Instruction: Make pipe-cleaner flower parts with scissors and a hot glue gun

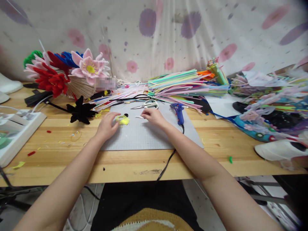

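Note:
My left hand (107, 125) rests at the left side of the grey mat (144, 138), its fingers apart and curved beside a small yellow piece (124, 120) with a black bit at its top. Nothing shows gripped in it. My right hand (152, 116) is at the middle of the mat with its fingers pinched together at a small white piece (139, 117). Scissors (148, 104) with pale handles lie just beyond the right hand. To the right of that hand, a blue glue gun (178, 113) lies on the mat.
Bundles of coloured pipe cleaners (178, 84) lie behind the mat. Fuzzy flowers (90, 67) and a black flower (81, 110) are at the left, near a white power strip (24, 134). The glue gun's black cord (166, 165) crosses the table's front edge.

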Tool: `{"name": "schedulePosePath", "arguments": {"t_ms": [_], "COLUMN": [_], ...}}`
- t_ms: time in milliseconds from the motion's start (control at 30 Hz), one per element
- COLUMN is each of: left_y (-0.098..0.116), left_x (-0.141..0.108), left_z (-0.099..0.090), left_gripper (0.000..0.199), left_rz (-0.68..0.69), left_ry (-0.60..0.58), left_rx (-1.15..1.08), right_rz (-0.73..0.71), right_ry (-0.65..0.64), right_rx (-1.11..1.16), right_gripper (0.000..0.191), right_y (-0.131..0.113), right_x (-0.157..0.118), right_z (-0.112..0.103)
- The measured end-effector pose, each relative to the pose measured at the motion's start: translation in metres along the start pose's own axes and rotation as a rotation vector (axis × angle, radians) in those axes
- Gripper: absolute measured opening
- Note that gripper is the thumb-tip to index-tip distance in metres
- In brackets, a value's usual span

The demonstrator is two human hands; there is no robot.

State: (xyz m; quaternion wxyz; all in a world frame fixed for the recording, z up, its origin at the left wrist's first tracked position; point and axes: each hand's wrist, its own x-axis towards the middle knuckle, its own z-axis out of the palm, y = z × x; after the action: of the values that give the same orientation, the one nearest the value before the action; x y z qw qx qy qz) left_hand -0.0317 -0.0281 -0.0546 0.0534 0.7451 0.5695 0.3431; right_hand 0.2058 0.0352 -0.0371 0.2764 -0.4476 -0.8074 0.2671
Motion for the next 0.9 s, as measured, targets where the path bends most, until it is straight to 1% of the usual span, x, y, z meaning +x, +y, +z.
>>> {"name": "schedulePosePath", "arguments": {"t_ms": [100, 167, 267, 333, 433, 500, 567, 633, 700, 767, 833, 900], "left_y": [0.008, 0.010, 0.005, -0.003, -0.011, -0.012, -0.007, -0.001, 0.005, 0.008, 0.008, 0.010], "left_x": [0.002, 0.004, 0.007, 0.009, 0.013, 0.018, 0.023, 0.027, 0.030, 0.032, 0.034, 0.035], "left_z": [0.007, 0.014, 0.024, 0.028, 0.029, 0.027, 0.023, 0.017, 0.010, 0.005, 0.003, 0.004], "left_gripper": [0.040, 0.042, 0.045, 0.045, 0.043, 0.042, 0.043, 0.048, 0.050, 0.050, 0.047, 0.044], "left_rz": [0.100, 0.121, 0.125, 0.116, 0.064, 0.016, -0.026, -0.063, -0.102, -0.139, -0.184, -0.233], "left_ry": [-0.126, -0.198, -0.277, -0.277, -0.214, -0.171, -0.133, -0.081, 0.005, 0.102, 0.204, 0.278], "left_rx": [-0.005, 0.019, 0.046, 0.045, 0.052, 0.037, -0.055, -0.218, -0.389, -0.497, -0.511, -0.453], "right_rz": [0.093, 0.130, 0.153, 0.154, 0.142, 0.131, 0.126, 0.125, 0.135, 0.156, 0.173, 0.180], "right_ry": [0.019, 0.030, 0.063, 0.086, 0.084, 0.073, 0.066, 0.068, 0.079, 0.095, 0.108, 0.118], "right_rx": [0.044, 0.047, 0.016, -0.007, -0.021, -0.023, -0.019, -0.008, 0.015, 0.046, 0.070, 0.086], "right_gripper": [0.017, 0.018, 0.017, 0.017, 0.017, 0.017, 0.017, 0.017, 0.017, 0.017, 0.017, 0.017], "right_y": [0.021, 0.033, 0.044, 0.048, 0.048, 0.048, 0.048, 0.050, 0.053, 0.054, 0.054, 0.052], "right_x": [-0.018, -0.028, -0.037, -0.038, -0.035, -0.034, -0.035, -0.036, -0.037, -0.038, -0.038, -0.039], "right_z": [-0.020, -0.028, -0.030, -0.026, -0.019, -0.015, -0.014, -0.013, -0.014, -0.015, -0.017, -0.022]}}
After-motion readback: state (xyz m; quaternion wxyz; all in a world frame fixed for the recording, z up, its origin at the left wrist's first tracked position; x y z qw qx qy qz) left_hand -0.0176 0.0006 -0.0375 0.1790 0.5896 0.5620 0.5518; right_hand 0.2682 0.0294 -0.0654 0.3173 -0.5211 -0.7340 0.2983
